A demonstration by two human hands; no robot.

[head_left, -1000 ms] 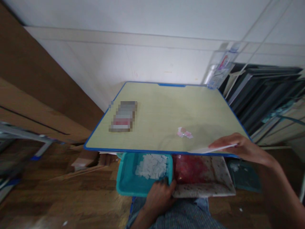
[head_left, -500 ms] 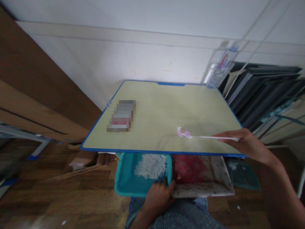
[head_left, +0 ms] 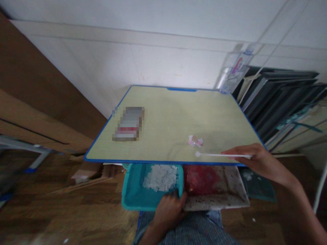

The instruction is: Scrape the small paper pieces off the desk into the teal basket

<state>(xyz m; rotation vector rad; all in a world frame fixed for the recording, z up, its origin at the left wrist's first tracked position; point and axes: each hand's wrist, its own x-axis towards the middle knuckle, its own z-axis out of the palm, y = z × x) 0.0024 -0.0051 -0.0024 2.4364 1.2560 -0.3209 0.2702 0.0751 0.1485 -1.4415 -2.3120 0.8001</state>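
Observation:
My right hand (head_left: 251, 156) pinches a thin white stick (head_left: 212, 154) with a small round tip, held above the near right part of a pale yellow board (head_left: 163, 119) with a blue edge. Just beyond the tip lies a small, crumpled pinkish-white piece (head_left: 195, 141), with the stick apart from it. My left hand (head_left: 170, 206) is closed over the near right rim of a teal basin (head_left: 135, 200), where it meets a stained white tray (head_left: 217, 203). Small white paper-like pieces (head_left: 161, 177) are heaped in the basin. Reddish material (head_left: 201, 180) lies in the tray.
A blurred-out flat object (head_left: 129, 124) lies on the board's left. At the back right stands a clear bottle (head_left: 237, 71), beside stacked dark panels (head_left: 281, 93). A white wall (head_left: 153, 61) rises behind the board. Wooden panelling (head_left: 46, 85) borders the left.
My right hand has lowered toward the near edge, and the stick's tip has come away from the pinkish-white piece, which stays on the board. The left hand keeps its place.

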